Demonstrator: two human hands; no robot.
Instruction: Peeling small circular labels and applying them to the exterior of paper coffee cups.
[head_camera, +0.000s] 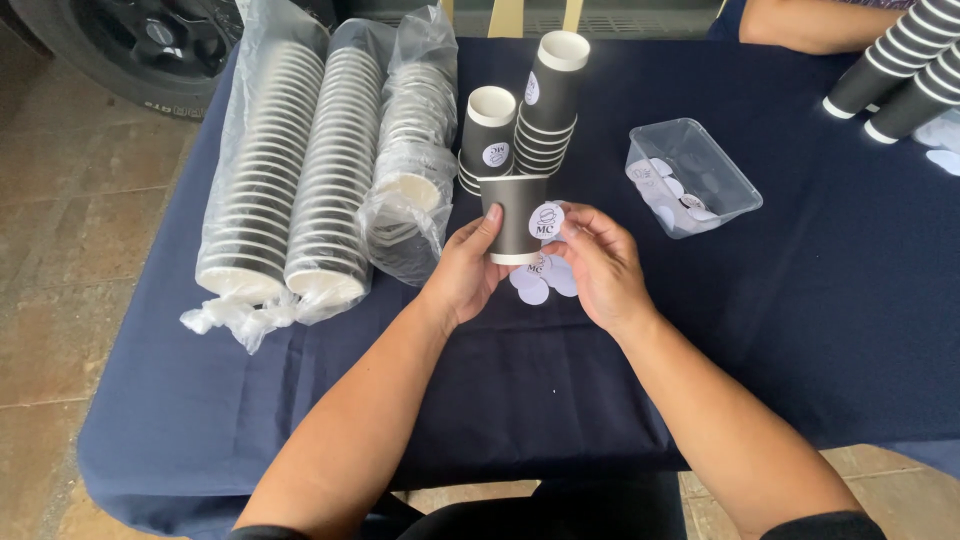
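Lying at the left of the dark blue tablecloth (800, 330) are three long sleeves of cups (320, 170) in clear plastic wrap, rims toward the table edge. Just right of them stand two short stacks of labelled cups (520, 120), upside down, each top cup already showing a round white label. In front of those, the left hand (462, 268) grips a single dark paper cup (515, 225), upside down, with thumb and fingers wrapped about its left side. The right hand (597, 262) pinches a round white sticker (546, 220) between thumb and fingertips, holding it against the cup's right flank. Beneath the hands, a few loose white stickers (535, 285) lie on the cloth. Further right sits a clear plastic tub (735, 180) with more stickers inside, and at the far right edge another person's arm (810, 22) rests near two slanting rows of dark cups (900, 70).

The step in hand looks like the sticking of the label itself. Finishing it would call for laying the sticker flat and straight on the curved wall, then smoothing it down without creases while the left hand keeps the cup steady.
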